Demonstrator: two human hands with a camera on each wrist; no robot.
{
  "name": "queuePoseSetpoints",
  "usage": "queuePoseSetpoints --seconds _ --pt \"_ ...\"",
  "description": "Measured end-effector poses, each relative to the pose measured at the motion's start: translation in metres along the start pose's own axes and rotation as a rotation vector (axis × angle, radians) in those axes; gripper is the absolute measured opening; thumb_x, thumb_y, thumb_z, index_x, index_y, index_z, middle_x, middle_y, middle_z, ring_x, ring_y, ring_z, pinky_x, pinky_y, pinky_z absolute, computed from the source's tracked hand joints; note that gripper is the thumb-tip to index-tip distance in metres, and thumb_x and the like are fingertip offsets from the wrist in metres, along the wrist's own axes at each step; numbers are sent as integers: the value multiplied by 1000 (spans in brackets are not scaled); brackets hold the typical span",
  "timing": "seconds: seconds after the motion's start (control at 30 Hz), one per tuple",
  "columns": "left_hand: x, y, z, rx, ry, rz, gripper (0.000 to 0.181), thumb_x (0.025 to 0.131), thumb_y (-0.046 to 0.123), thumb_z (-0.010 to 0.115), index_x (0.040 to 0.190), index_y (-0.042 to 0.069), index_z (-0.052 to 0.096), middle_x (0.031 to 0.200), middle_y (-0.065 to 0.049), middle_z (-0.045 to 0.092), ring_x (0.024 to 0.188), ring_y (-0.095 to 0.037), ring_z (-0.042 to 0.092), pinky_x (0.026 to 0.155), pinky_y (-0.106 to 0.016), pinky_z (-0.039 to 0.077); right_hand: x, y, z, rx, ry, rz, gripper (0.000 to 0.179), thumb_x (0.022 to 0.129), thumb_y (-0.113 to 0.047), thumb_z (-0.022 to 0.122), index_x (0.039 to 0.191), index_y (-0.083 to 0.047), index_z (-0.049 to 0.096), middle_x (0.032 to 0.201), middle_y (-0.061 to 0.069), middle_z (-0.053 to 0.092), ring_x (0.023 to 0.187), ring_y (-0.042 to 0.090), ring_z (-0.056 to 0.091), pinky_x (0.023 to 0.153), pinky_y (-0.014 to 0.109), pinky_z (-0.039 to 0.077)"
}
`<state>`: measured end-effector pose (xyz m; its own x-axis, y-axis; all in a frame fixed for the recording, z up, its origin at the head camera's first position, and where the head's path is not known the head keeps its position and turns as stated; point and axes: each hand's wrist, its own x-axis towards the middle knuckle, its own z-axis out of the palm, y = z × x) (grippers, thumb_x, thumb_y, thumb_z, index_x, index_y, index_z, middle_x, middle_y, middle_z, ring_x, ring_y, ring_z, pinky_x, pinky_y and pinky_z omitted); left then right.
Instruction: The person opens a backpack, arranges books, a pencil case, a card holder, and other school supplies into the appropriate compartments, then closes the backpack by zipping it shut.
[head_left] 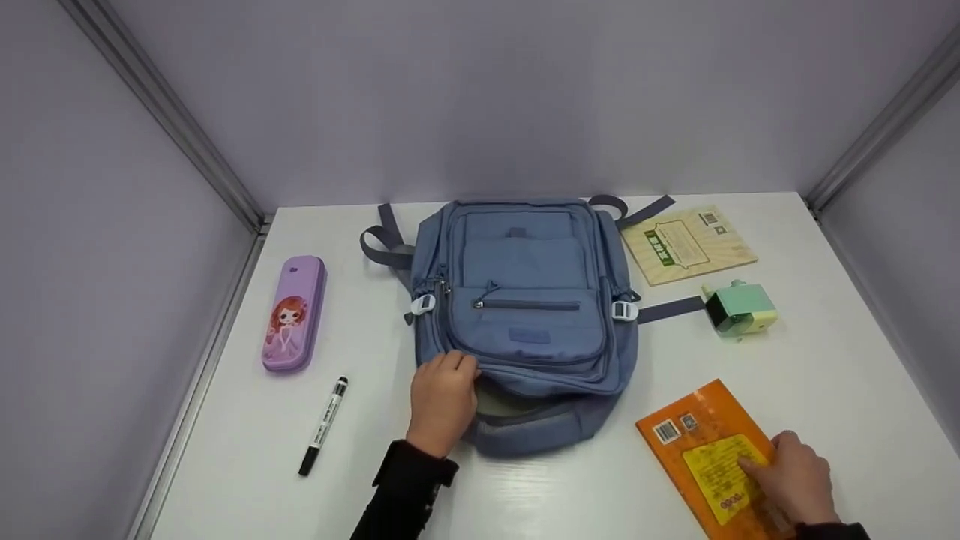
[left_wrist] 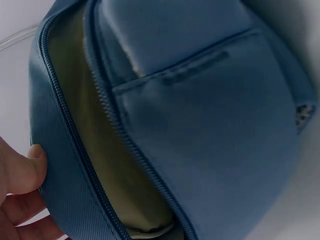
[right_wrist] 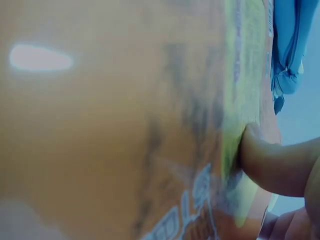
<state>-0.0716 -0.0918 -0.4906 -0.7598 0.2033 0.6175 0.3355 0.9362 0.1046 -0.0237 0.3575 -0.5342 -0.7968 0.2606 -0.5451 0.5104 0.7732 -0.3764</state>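
Note:
A blue backpack (head_left: 525, 262) lies on the white table with its main zipper partly undone, showing an olive lining (left_wrist: 95, 135). My left hand (head_left: 444, 397) grips the fabric at the lower left of that opening; in the left wrist view its thumb (left_wrist: 27, 170) lies on the ribbed side panel beside the zipper teeth. At the lower right, an orange book (head_left: 675, 454) with a yellow panel and barcode is held by my right hand (head_left: 799, 476). Its thumb (right_wrist: 270, 160) presses the cover, and the other fingers are mostly hidden behind the book.
On the left are a purple pencil case (head_left: 294, 315) and a black-and-white marker (head_left: 324, 427). Right of the backpack lie a wood-patterned booklet (head_left: 686, 244) and a green pencil sharpener (head_left: 742, 309). Dark straps (head_left: 671, 309) stick out from the backpack. Grey walls enclose the table.

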Motion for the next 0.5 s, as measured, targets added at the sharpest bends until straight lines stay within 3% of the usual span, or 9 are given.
queuePoseSetpoints --seconds 0.17,0.3,0.4,0.5 --pt "18 1 -6 38 21 25 13 79 14 81 81 9 68 77 -5 67 66 -21 62 58 -34 51 2 1 0 -26 9 -49 57 89 -30 73 109 15 44 84 22 58 73 27 58 65 34 50" --pt "34 -2 -9 73 26 83 13 80 12 79 78 9 66 75 -4 66 63 -21 60 53 -33 49 3 -3 -2 -11 -7 -59 55 89 -30 73 107 13 44 85 20 58 75 27 56 68 36 45" --pt "44 -8 -13 98 3 179 13 78 6 77 76 9 64 72 -5 64 61 -21 59 51 -32 48 4 -6 -4 62 -51 -52 61 89 -31 74 115 12 40 95 25 58 79 25 58 67 31 48" --pt "54 -15 -17 134 -71 317 12 79 2 73 77 9 63 71 -4 62 62 -19 60 50 -31 49 5 -8 -5 174 -112 -43 73 90 -31 73 129 15 34 109 32 56 83 22 61 67 29 52"
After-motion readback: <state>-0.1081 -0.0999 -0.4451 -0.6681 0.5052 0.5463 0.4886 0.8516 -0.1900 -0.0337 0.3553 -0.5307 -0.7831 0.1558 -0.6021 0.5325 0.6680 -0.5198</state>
